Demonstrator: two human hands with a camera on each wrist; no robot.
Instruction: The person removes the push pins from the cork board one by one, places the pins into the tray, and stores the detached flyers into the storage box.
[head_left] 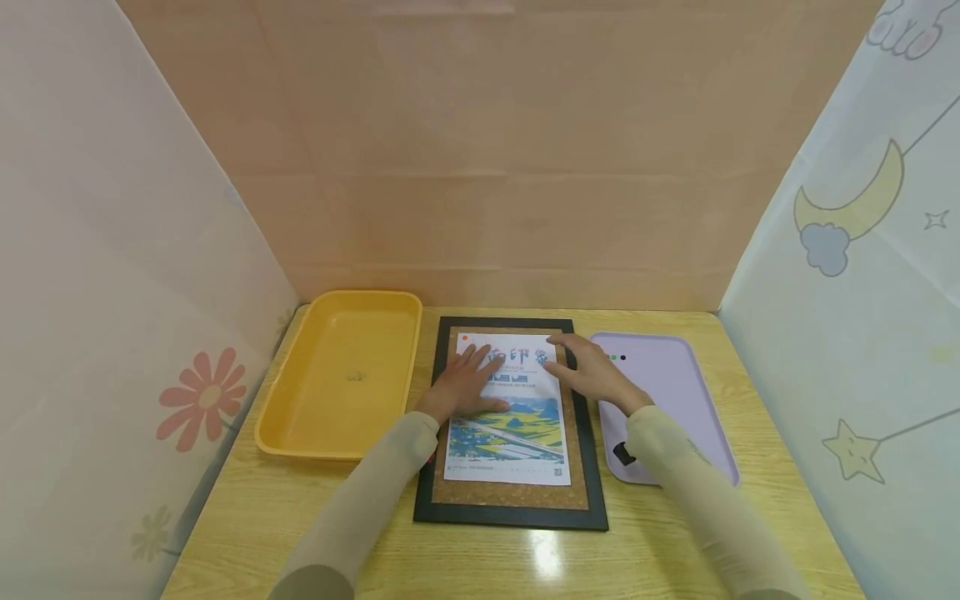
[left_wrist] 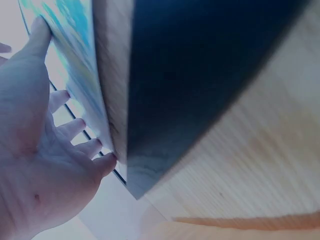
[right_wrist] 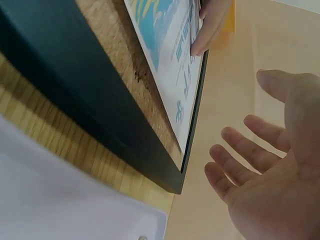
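A printed poster (head_left: 517, 475) with blue characters and a yellow-and-blue landscape lies on a cork board (head_left: 517, 496) with a black frame (head_left: 510, 517). My left hand (head_left: 467, 383) rests on the poster's left half, fingers spread and pointing to its top. My right hand (head_left: 596, 371) is by the poster's upper right corner, over the frame's right side. In the right wrist view its fingers (right_wrist: 250, 150) are loosely bent and apart, with nothing between them. A small orange-red dot, like a pushpin head (head_left: 465, 337), marks the poster's upper left corner.
Left of the board stands a yellow tray (head_left: 273, 417). On the right, a lilac tray (head_left: 675, 392) holds small green and black dots (head_left: 622, 357) near its top and a black object (head_left: 623, 454) near its lower left. Walls close the table on the back and sides.
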